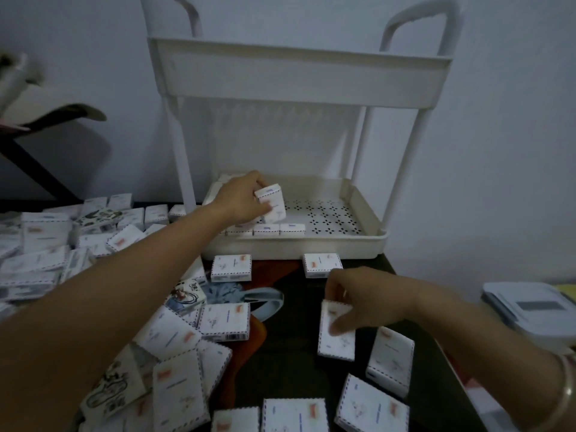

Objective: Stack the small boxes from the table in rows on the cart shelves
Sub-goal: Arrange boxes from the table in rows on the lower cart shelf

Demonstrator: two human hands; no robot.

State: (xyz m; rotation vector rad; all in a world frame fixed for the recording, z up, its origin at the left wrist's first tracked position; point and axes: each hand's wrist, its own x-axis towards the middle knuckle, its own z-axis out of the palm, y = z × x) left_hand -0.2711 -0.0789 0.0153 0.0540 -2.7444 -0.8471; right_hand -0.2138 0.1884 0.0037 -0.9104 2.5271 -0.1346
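A small box (pixel 271 204) is held upright in the left hand (pixel 241 198), fingers and thumb curled round it, just above the lower shelf (pixel 358 244) of the cart (pixel 182 157), at twelve o'clock in the view. Just below it, a short row (pixel 279 229) of boxes is seen standing on edge along the shelf's front wall. What lies behind the hand cannot be told. The shelf's perforated floor shows through toward three o'clock. The inside of the upper shelf (pixel 299 82) is hidden by its wall. A second box (pixel 337 332) is pinched by the right hand (pixel 361 294) at four o'clock, close over the dark surface (pixel 290 369). Many loose boxes (pixel 46 244) are spread from nine o'clock round to six. The task is judged to be at an early stage: one row is begun, and most boxes are left to be moved.
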